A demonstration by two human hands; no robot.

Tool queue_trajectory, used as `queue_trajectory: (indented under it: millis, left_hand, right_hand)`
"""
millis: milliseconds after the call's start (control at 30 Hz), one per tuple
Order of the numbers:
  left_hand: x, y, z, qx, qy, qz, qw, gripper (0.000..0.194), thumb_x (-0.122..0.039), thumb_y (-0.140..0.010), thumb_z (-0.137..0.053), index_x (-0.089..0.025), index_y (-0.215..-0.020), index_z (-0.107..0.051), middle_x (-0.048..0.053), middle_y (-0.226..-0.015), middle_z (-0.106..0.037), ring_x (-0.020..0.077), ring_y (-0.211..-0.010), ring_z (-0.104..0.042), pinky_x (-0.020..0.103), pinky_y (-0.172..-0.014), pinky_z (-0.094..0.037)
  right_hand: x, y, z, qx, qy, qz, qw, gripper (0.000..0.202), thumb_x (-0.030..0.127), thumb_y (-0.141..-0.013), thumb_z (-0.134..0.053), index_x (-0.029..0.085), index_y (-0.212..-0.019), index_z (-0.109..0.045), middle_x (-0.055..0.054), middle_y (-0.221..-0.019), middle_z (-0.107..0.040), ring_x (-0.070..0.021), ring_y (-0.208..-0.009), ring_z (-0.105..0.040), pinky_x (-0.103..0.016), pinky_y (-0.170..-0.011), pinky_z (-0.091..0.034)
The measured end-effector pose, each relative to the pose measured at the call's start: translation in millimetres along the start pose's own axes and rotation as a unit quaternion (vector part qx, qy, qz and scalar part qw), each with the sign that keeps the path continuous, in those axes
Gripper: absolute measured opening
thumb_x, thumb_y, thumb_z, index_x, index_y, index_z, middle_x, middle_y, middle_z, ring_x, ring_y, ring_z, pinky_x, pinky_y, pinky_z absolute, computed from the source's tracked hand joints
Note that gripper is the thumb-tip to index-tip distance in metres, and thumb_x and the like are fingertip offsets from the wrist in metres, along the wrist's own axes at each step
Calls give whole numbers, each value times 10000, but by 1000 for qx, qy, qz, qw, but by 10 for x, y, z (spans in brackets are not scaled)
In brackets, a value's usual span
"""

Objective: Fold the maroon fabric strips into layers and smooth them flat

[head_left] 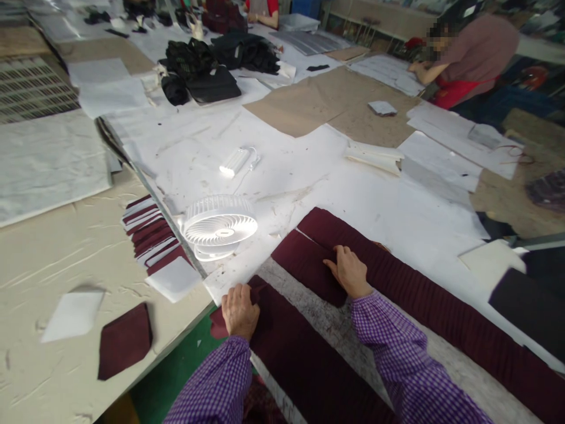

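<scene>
My left hand (241, 312) is closed over the far end of a long row of overlapping maroon fabric pieces (309, 353), with a loose flap of cloth hanging past the table edge. To the right, my right hand (351, 272) has its fingers bent and its thumb down on a shorter maroon fabric stack (304, 265); the fingertips are partly hidden against the cloth. Beyond that hand runs another long row of maroon pieces (424, 300). Checked purple sleeves cover both forearms.
A white fan (220, 224) and a white battery-like block (235, 162) stand ahead. On the left table lie a maroon-and-white stack (152, 232) and a single maroon piece (125, 341). Black garments (203, 70) are piled farther back. A co-worker (477, 53) bends over the table's far right.
</scene>
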State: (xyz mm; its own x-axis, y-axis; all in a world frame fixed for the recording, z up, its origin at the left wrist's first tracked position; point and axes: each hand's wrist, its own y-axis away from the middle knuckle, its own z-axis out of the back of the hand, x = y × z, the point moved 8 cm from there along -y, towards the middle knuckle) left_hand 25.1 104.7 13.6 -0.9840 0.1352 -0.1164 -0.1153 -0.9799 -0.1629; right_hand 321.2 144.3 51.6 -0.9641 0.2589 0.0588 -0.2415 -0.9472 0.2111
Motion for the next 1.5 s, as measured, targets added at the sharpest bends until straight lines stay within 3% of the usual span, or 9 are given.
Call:
queue_trajectory:
  millis: [67, 133, 267, 400, 733, 1000, 1300, 1500]
  left_hand:
    - [3, 2, -4, 0, 1, -1, 1000, 138, -126, -691, -513, -187, -808, -556, 63, -769, -580, 252, -783, -509, 379, -723, -331]
    - [6, 5, -4, -2, 1, 0, 1000, 136, -125, -687, -518, -189, -802, -551, 58, -765, -577, 251, -781, -510, 379, -724, -332]
    - [6, 5, 8, -10, 1, 0, 1000, 127, -119, -681, -525, -195, -782, -542, 51, -749, -572, 246, -769, -510, 375, -719, -334]
    - [0, 1, 24, -17, 1, -2, 1000, 132, -114, -680, -528, -196, -782, -542, 49, -742, -572, 243, -761, -510, 372, -714, -335]
    - [-1, -2, 40, -21, -2, 0, 1000, 129, -111, -680, -524, -196, -776, -542, 50, -731, -567, 247, -753, -506, 376, -704, -338]
    - [-7, -2, 42, -22, -2, 0, 1000, 132, -104, -670, -524, -193, -765, -543, 50, -723, -561, 245, -750, -502, 377, -709, -340]
    - [-5, -10, 40, -18, 4, 0, 1000, 150, -104, -658, -529, -193, -778, -547, 52, -731, -563, 247, -754, -503, 379, -708, -343]
    - [8, 3, 21, -19, 6, 3, 1000, 144, -111, -668, -523, -196, -784, -538, 57, -734, -562, 253, -756, -504, 384, -708, -342]
  right_hand:
    - [8, -18, 66, -17, -1, 36, 999, 346, 344, -913, -535, 137, -1189, -538, -178, -1152, -574, -319, -1058, -541, -431, -843, -454]
    - [59, -113, 74, -9, -14, 93, 996, 301, 314, -913, -545, 188, -1186, -559, -120, -1144, -584, -267, -1073, -531, -385, -903, -440]
    - [240, -388, -17, 42, -31, 201, 978, 298, 269, -882, -606, 262, -1180, -584, -39, -1078, -604, -181, -1011, -559, -281, -872, -463]
    - [401, -575, -87, 81, -13, 253, 964, 276, 254, -853, -641, 220, -1125, -609, -50, -1079, -587, -205, -1003, -558, -356, -860, -469]
    - [529, -728, -179, 146, 37, 281, 948, 175, 302, -874, -612, 168, -986, -619, -51, -1062, -599, -199, -966, -571, -386, -817, -491]
    - [516, -671, -128, 123, 38, 292, 948, 275, 272, -880, -607, 187, -1138, -567, -54, -1111, -578, -194, -943, -579, -383, -806, -498]
    - [489, -722, -187, 127, 48, 299, 944, 206, 309, -884, -600, 173, -1039, -607, -53, -1074, -597, -194, -945, -579, -381, -807, -493]
    - [494, -647, -210, 117, 34, 313, 942, 157, 306, -882, -594, 168, -949, -625, -44, -1038, -619, -218, -1036, -549, -428, -904, -431]
